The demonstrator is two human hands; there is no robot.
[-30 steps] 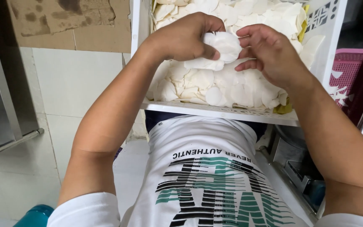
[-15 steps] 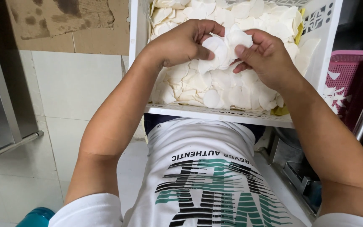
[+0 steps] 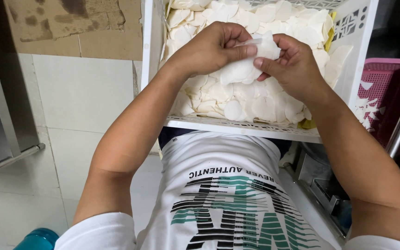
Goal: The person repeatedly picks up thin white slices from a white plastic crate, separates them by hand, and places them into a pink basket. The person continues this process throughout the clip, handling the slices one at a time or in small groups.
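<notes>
White round wafer [image 3: 242,69], thin & floppy, sits pinched between both my hands, held just above the heap of same white discs [image 3: 237,99] in the white plastic crate [image 3: 357,51]. From my L hand [image 3: 209,48] the wafer lies at abt 4 o'clock; from my R hand [image 3: 295,67] at abt 9 o'clock. Its long edge runs roughly 8-to-2 o'clock, upper end tucked up btwn my two thumbs. L hand closed around the top edge, thumb pressed flat on it; R hand closed too, thumb & forefinger nipping the upper right corner. Both equally near, both touching — L covers more of it. Can't tell if it's one disc or a few stuck together.

Outward: crate rim at 6 o'clock rests near my lap, white printed t-shirt [image 3: 228,194] below. Pink basket [image 3: 385,78] at 3 o'clock w/ a few white scraps. Cardboard sheet [image 3: 70,23] at 10 o'clock, tiled floor [image 3: 79,97] at 8.
</notes>
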